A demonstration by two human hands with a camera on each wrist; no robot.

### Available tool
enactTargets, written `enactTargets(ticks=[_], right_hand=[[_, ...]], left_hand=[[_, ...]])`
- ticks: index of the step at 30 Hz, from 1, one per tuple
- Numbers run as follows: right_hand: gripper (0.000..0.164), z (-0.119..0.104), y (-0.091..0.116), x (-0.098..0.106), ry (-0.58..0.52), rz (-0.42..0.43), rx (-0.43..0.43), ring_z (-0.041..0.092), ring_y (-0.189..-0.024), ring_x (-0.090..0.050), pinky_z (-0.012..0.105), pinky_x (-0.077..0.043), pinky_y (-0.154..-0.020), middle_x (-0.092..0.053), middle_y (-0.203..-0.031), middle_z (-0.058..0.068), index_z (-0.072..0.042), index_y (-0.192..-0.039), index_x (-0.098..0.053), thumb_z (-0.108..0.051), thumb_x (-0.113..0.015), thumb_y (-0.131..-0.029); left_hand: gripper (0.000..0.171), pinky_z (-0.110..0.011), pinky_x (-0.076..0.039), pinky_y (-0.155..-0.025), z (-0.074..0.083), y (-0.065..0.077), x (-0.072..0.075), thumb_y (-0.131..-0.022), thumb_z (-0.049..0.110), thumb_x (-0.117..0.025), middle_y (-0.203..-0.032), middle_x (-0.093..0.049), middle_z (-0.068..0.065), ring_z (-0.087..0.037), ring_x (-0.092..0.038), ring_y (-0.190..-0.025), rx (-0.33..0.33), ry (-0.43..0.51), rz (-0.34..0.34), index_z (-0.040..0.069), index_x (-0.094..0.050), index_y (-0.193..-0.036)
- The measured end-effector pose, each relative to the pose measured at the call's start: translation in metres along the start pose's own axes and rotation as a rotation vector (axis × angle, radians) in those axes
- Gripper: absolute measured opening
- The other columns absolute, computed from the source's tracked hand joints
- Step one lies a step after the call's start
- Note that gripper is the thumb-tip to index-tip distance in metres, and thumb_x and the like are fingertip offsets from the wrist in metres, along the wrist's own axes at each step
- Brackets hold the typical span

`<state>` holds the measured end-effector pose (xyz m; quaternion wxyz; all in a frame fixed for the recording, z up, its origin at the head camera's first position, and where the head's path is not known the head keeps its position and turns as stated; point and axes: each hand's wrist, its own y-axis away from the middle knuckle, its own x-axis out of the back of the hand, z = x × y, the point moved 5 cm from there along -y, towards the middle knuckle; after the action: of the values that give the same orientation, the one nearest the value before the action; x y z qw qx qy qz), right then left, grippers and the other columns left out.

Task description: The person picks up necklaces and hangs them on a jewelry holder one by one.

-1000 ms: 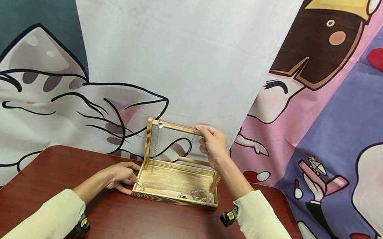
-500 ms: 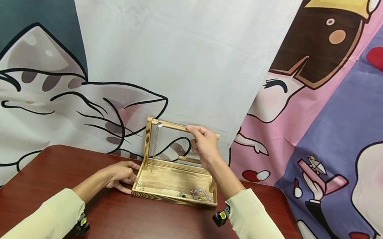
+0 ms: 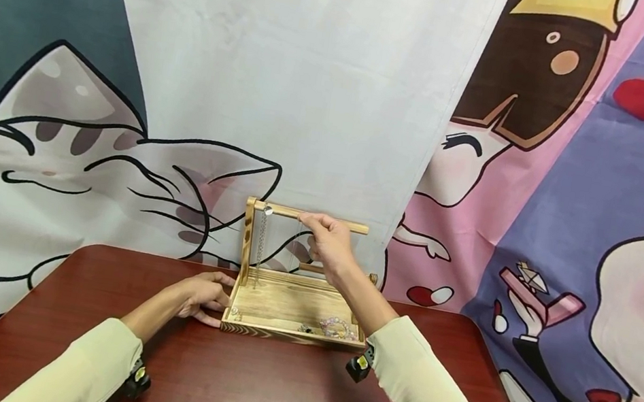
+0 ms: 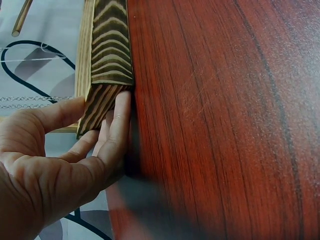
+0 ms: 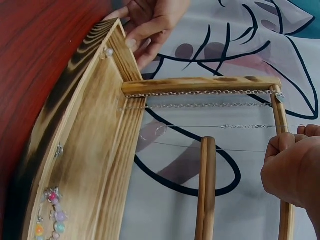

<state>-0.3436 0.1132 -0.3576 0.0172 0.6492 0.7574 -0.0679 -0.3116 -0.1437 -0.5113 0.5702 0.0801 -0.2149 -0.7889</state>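
A wooden jewelry stand [image 3: 277, 301] has a shallow tray and a raised top bar [image 3: 353, 227]. My left hand [image 3: 200, 295] grips the tray's left end, thumb on the upper edge and fingers along the end face [image 4: 102, 102]. At the top bar, my right hand [image 3: 330, 242] pinches a thin silver necklace [image 5: 245, 127], whose fine strands hang down beside the shorter lower bar [image 5: 207, 190]. Farther left on the top bar hangs a thicker chain necklace [image 3: 261, 240] with a small round piece at its top.
Inside the tray lie a beaded bracelet [image 3: 335, 327], a small dark-and-silver trinket [image 3: 305, 328] and, at the left, a pearl-like piece [image 3: 235, 311]. The stand sits near the back edge of a red-brown table [image 3: 247, 383]. Behind it hangs a cartoon-printed cloth [image 3: 307, 89].
My right hand has slid left along the top bar, taking the thin necklace with it toward the thicker chain. The left hand and the stand have stayed in place.
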Motion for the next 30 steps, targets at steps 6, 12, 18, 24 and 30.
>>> enactTargets(ticks=[6, 12, 18, 24, 30], right_hand=[[0.026, 0.004, -0.001, -0.007, 0.017, -0.011, -0.014, 0.004, -0.047, -0.026, 0.019, -0.024, -0.049, -0.036, -0.056, -0.013, 0.000, -0.125, -0.080, -0.020, -0.074, -0.110], [0.021, 0.006, -0.003, -0.017, 0.010, -0.007, -0.016, 0.004, -0.046, -0.027, 0.022, -0.024, -0.049, -0.036, -0.054, -0.012, -0.003, -0.118, -0.082, -0.020, -0.076, -0.108], [0.017, 0.008, -0.007, -0.025, -0.007, -0.005, -0.026, 0.002, -0.045, -0.026, 0.020, -0.021, -0.044, -0.037, -0.051, -0.013, -0.006, -0.115, -0.082, -0.020, -0.077, -0.107], [0.025, 0.008, -0.007, -0.029, 0.033, -0.009, -0.025, 0.002, -0.043, -0.027, 0.020, -0.020, -0.041, -0.037, -0.049, -0.013, -0.003, -0.123, -0.081, -0.022, -0.076, -0.108], [0.031, 0.009, -0.008, -0.035, 0.039, -0.023, -0.010, 0.002, -0.044, -0.028, 0.019, -0.022, -0.044, -0.038, -0.049, -0.014, 0.006, -0.126, -0.077, -0.020, -0.075, -0.109]], left_hand=[[0.070, -0.050, -0.073, -0.085, -0.001, -0.001, 0.000, -0.095, -0.007, -0.065, -0.123, -0.072, -0.025, -0.033, -0.073, -0.117, -0.003, -0.005, 0.004, -0.004, -0.041, -0.160], [0.068, -0.051, -0.073, -0.086, -0.002, -0.001, 0.000, -0.096, -0.008, -0.064, -0.118, -0.072, -0.023, -0.033, -0.072, -0.117, -0.001, 0.003, 0.007, -0.004, -0.040, -0.160], [0.067, -0.050, -0.073, -0.085, -0.001, -0.001, -0.001, -0.096, -0.008, -0.064, -0.123, -0.071, -0.025, -0.032, -0.072, -0.117, 0.002, 0.003, 0.003, -0.003, -0.041, -0.159], [0.067, -0.049, -0.073, -0.085, 0.002, 0.000, -0.002, -0.097, -0.007, -0.063, -0.124, -0.071, -0.025, -0.032, -0.072, -0.118, 0.000, -0.004, -0.004, -0.003, -0.040, -0.160], [0.067, -0.049, -0.073, -0.085, 0.002, 0.001, -0.002, -0.097, -0.007, -0.063, -0.124, -0.071, -0.025, -0.032, -0.072, -0.118, 0.004, 0.000, -0.005, -0.003, -0.040, -0.160]])
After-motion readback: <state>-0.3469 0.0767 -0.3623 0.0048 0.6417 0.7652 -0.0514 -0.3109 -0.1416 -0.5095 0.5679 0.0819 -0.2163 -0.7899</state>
